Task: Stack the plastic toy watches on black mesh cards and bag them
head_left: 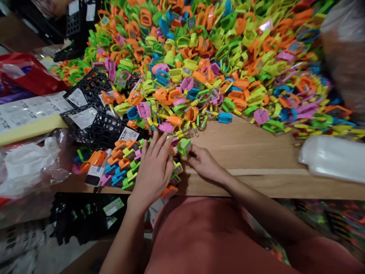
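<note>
A huge heap of plastic carabiner-style clips [182, 64] in orange, lime, green, blue and pink covers the far table. Near the table's front edge, a tightly stacked row of similar clips [122, 163] lies under my left hand [154, 169], which rests on it with its fingers spread. My right hand [203, 163] comes in from the right, its fingertips on a green plastic clip [184, 147]. That clip stands between my hands, close to my left fingertips. Part of the stacked row is hidden under my left palm.
Black mesh plastic trays [92, 110] with white labels stand left of the heap, beside printed label sheets [31, 110]. A clear plastic bag [28, 163] lies at the left and a white package [333, 158] at the right on the wooden table [251, 140].
</note>
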Demonstrator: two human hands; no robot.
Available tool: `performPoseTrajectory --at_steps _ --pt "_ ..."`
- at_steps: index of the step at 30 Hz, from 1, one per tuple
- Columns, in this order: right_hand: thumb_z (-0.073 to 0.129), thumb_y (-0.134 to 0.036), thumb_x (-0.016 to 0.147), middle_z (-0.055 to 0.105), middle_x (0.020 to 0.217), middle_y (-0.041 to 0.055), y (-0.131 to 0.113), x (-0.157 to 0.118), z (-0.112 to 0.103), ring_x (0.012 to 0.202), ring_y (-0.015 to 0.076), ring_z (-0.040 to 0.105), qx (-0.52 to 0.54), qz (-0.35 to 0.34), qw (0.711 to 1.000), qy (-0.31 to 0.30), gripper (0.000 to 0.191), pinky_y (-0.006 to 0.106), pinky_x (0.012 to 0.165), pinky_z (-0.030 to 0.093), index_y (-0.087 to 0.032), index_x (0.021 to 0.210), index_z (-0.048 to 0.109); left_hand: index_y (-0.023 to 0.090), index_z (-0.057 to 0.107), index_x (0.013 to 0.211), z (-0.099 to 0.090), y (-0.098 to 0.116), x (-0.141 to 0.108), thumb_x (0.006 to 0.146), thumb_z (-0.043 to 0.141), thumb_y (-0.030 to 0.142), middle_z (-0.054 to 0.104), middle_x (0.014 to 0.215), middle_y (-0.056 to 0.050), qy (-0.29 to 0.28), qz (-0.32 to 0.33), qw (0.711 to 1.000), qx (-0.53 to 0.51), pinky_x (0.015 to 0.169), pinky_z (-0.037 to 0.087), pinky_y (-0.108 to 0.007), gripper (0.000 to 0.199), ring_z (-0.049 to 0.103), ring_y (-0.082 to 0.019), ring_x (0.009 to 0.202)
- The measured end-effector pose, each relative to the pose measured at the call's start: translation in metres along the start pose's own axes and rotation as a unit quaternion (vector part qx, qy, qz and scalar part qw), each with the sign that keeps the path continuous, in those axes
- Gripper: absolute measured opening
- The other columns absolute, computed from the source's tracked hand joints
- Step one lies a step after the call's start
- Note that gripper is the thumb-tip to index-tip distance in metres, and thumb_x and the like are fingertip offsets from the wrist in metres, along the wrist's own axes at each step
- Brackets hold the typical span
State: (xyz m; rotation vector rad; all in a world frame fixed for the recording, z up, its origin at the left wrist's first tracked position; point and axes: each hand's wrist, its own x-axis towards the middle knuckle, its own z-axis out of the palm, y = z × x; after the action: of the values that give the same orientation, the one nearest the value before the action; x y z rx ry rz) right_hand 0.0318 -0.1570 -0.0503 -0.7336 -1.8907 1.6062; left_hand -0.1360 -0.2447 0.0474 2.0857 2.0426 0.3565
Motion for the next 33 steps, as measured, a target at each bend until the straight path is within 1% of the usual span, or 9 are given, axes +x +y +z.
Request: performPoseTrajectory --at_steps 5,10,15,20,23,25,27,29,33 --pt "0.051 -0.012 0.088 0.070 0.094 0.0047 0.013 -0.004 0.014 0.086 0.0189 0.064 -0.010 -0.023 1.000 -0.008 0.021 0.029 0.083 0.050 -0.017 0.103 0.064 0.017 0.038 0.156 0.000 -0.002 0.000 0.102 0.033 0.020 0.040 0.166 -0.011 0.001 0.006 1.000 -0.002 0.130 0.015 -0.059 0.054 0.017 -0.027 0.161" --pt "0.041 0.003 0.073 0.066 0.091 0.0042 0.026 -0.006 0.015 0.082 0.0179 0.060 -0.064 -0.141 0.988 -0.009 0.041 0.029 0.081 0.050 -0.019 0.102 0.059 0.017 0.038 0.156 -0.007 -0.001 -0.001 0.108 0.032 0.028 0.038 0.167 -0.011 -0.025 0.001 0.999 -0.032 0.130 0.013 -0.060 0.050 0.017 -0.028 0.161" --pt "0.043 0.005 0.069 0.063 0.093 0.0074 0.039 -0.007 0.026 0.084 0.0215 0.058 -0.127 -0.228 0.965 -0.012 0.044 0.033 0.079 0.051 -0.018 0.103 0.057 0.019 0.050 0.150 -0.011 0.008 0.008 0.110 0.029 0.044 0.042 0.164 -0.012 -0.043 -0.021 0.998 -0.042 0.128 0.017 -0.064 0.051 0.022 -0.032 0.159" --pt "0.042 0.006 0.071 0.066 0.101 0.0112 0.030 -0.010 0.025 0.092 0.0230 0.060 -0.130 -0.211 0.969 -0.017 0.046 0.036 0.085 0.052 -0.016 0.108 0.059 0.020 0.072 0.116 -0.004 0.012 0.011 0.108 0.040 0.041 0.051 0.158 -0.011 -0.040 0.001 0.999 -0.002 0.127 0.013 -0.069 0.039 0.028 -0.036 0.157" --pt "0.043 0.007 0.073 0.065 0.086 0.0029 0.017 -0.003 0.009 0.079 0.0176 0.059 -0.128 -0.150 0.976 -0.092 0.038 0.028 0.076 0.048 -0.018 0.096 0.061 0.019 0.072 0.097 -0.003 0.011 0.008 0.107 0.042 0.033 0.056 0.153 -0.009 -0.038 0.014 0.999 -0.014 0.127 0.013 -0.069 0.035 0.033 -0.035 0.155" --pt "0.048 0.006 0.079 0.064 0.083 0.0007 0.009 0.007 -0.003 0.077 0.0161 0.058 -0.140 -0.138 0.973 -0.122 0.031 0.026 0.074 0.046 -0.018 0.093 0.062 0.021 0.072 0.099 -0.004 0.010 0.006 0.106 0.043 0.030 0.057 0.152 -0.008 -0.025 0.019 0.999 -0.034 0.127 0.013 -0.069 0.031 0.035 -0.033 0.154" --pt "0.052 0.001 0.088 0.065 0.091 0.0034 0.004 0.020 -0.011 0.084 0.0176 0.058 -0.181 -0.162 0.966 -0.093 0.025 0.028 0.078 0.047 -0.018 0.099 0.065 0.022 0.069 0.110 -0.003 0.010 0.005 0.105 0.045 0.029 0.056 0.152 -0.009 -0.007 0.011 0.998 -0.058 0.127 0.013 -0.069 0.025 0.038 -0.030 0.153" --pt "0.051 -0.003 0.096 0.065 0.099 0.0077 0.004 0.035 -0.014 0.092 0.0212 0.057 -0.266 -0.182 0.946 -0.028 0.024 0.033 0.084 0.047 -0.017 0.106 0.067 0.021 0.063 0.121 -0.002 0.009 0.005 0.104 0.048 0.028 0.054 0.153 -0.012 0.009 0.000 0.997 -0.075 0.127 0.013 -0.068 0.025 0.041 -0.029 0.151" --pt "0.050 -0.004 0.098 0.062 0.108 0.0139 0.008 0.056 -0.013 0.100 0.0279 0.051 -0.456 -0.135 0.879 0.043 0.023 0.038 0.084 0.045 -0.016 0.105 0.068 0.018 0.055 0.129 0.002 0.008 0.005 0.102 0.048 0.027 0.054 0.152 -0.017 0.030 0.000 0.996 -0.080 0.128 0.015 -0.065 0.030 0.043 -0.027 0.150"
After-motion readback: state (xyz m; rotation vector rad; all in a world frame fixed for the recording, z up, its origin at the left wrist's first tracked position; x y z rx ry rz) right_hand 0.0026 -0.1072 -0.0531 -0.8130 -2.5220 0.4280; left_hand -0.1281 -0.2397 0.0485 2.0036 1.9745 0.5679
